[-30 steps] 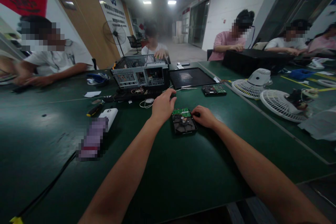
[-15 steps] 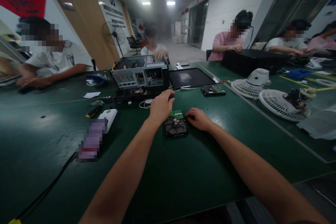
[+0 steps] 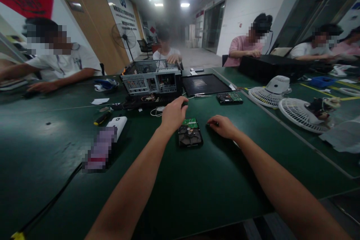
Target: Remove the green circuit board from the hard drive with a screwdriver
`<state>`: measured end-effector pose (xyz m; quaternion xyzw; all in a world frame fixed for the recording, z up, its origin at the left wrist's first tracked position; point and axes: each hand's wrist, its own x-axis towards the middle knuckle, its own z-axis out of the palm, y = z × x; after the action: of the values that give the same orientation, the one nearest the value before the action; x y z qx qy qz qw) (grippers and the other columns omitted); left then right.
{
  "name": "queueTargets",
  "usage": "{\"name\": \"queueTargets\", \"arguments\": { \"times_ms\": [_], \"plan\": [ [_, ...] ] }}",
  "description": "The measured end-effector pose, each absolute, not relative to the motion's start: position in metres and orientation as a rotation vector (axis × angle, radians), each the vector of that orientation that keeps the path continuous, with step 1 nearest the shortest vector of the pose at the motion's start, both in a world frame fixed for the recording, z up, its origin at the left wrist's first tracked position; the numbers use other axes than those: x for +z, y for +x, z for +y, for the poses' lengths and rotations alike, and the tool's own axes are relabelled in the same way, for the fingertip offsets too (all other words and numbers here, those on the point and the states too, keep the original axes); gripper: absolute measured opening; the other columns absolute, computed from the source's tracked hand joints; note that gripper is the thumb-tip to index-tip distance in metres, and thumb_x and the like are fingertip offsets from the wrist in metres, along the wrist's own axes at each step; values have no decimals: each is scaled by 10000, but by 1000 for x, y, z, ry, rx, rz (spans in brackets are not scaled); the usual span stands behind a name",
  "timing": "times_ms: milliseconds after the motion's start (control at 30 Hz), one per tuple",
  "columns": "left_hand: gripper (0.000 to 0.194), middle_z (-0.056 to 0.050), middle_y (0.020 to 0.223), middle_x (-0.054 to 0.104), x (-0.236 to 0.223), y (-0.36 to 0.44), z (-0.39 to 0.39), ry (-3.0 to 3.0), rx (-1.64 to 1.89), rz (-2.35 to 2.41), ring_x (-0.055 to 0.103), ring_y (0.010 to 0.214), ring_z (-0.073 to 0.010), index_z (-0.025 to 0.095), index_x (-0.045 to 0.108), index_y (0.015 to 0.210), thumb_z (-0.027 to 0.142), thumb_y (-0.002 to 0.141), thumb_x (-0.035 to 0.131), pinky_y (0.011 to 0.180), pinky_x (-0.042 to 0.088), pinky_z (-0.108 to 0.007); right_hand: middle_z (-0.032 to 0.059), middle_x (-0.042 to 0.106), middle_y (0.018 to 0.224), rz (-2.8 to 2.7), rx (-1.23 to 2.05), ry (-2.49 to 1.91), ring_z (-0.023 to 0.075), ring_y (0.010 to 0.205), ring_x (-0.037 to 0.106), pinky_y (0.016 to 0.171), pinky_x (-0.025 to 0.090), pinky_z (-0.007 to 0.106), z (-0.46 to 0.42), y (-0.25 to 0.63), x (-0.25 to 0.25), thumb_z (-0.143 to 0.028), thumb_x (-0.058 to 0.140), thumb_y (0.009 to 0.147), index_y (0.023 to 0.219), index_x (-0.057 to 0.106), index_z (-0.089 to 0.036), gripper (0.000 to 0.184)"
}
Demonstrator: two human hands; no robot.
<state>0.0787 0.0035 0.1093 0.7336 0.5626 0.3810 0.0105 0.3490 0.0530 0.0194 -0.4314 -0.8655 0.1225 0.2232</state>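
A hard drive lies flat on the green table before me, its green circuit board part at the far end. My left hand is raised just beyond its far left corner, with the fingers curled closed; a small dark bit shows at the fingertips, too little to name. To the right of the drive, apart from it, my right hand rests low at the table with its fingers pinched together. What they hold, if anything, is hidden. A second hard drive lies farther back on the right.
An opened computer case stands at the back, beside a black panel and a thin screwdriver. To the left are a yellow-black screwdriver and a white device. White fan parts lie right. Several people sit around the table.
My right hand has moved right, away from the hard drive's edge. My left hand stays nearly in place. At the far left, a person's arm has shifted outward.
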Motion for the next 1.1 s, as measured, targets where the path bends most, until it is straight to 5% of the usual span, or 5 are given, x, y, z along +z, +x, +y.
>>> {"name": "queueTargets", "arguments": {
  "times_ms": [200,633,1100],
  "plan": [
    [216,-51,1087,731,109,75,5,2286,1184,1777,686,1016,-235,256,619,1143,206,933,604,923,510,-367,63,676,918,-2419,295,-1143,178,798,621,739,474,280,47,336,19,-275,638,907,983,737,-204,144],
    [247,-66,1101,731,110,69,8,2246,1200,1783,687,1015,-225,244,613,1165,190,924,615,934,521,-373,49,661,864,-2386,279,-1235,165,750,597,695,444,268,49,332,18,-244,669,895,878,720,-197,71],
    [215,-69,1070,729,116,61,8,2238,1202,1778,686,989,-225,227,603,1123,179,915,621,915,525,-368,59,675,958,-2148,411,-1169,189,869,611,775,471,301,57,309,16,-306,584,948,946,671,-200,138]
  ]
}}
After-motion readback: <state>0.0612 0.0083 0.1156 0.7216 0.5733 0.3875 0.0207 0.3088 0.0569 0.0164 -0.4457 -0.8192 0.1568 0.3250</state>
